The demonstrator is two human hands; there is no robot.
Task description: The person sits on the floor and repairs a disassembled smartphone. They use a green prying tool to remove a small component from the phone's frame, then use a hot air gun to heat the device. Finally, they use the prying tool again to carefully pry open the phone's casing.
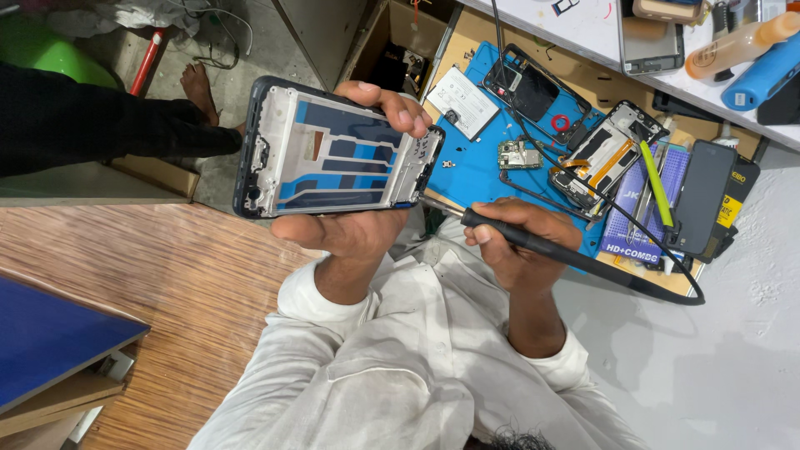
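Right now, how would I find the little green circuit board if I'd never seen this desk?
Find the blue work mat on the bench. Near its middle, between the white battery and the opened phone with orange ribbon cables, lies the small circuit board. It is the only loose green and silver piece, far smaller than the phone frames around it.

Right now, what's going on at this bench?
A person is working on an opened phone. The left hand holds a bare phone frame up off the bench, its inside facing the camera. The right hand grips a black corded tool, tip at the frame's lower corner. More phone parts and a circuit board lie on the blue mat.
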